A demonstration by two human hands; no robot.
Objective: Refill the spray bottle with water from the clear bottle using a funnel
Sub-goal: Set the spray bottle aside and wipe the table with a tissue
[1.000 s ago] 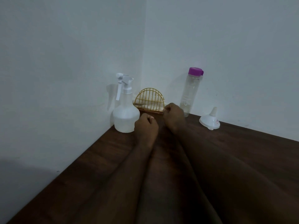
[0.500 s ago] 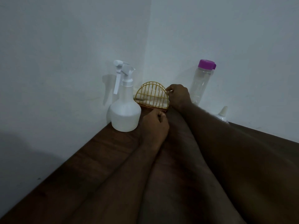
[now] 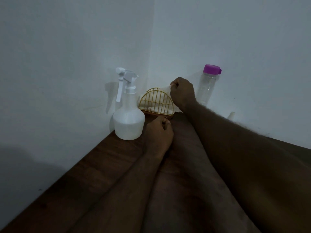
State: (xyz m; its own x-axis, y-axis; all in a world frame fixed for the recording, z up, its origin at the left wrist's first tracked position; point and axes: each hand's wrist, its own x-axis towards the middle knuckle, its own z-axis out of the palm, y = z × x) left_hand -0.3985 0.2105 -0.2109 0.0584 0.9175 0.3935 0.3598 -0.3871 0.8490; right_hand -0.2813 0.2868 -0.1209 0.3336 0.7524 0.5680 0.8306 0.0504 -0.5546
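The gold wire napkin holder (image 3: 156, 103) stands in the corner where the two pale walls meet, at the far end of the dark wooden table (image 3: 104, 167), and serves here as the landmark; the white spray bottle (image 3: 128, 118) stands upright just to the left of the holder, its trigger head in place on its neck, its round base close beside the holder's left edge; the clear bottle (image 3: 208, 89) with its purple cap (image 3: 212, 69) on stands upright to the right of the holder, against the right wall, partly hidden behind the right wrist; only the pale tip of the funnel (image 3: 231, 114) shows, farther right of the holder than the clear bottle and lower, behind the right forearm; the right hand (image 3: 182, 93) is raised at the holder's upper right edge, fingers closed in a pinch on a white napkin (image 3: 165, 89) that rises out above the wire arch, more napkin showing pale through the bars below; the left hand (image 3: 159, 133) rests on the table just in front of the holder, curled into a loose fist with nothing visible in it, its knuckles near the holder's base and just right of the spray bottle's base; whether it touches the holder's base cannot be told; both bare forearms stretch from the near edge toward the holder
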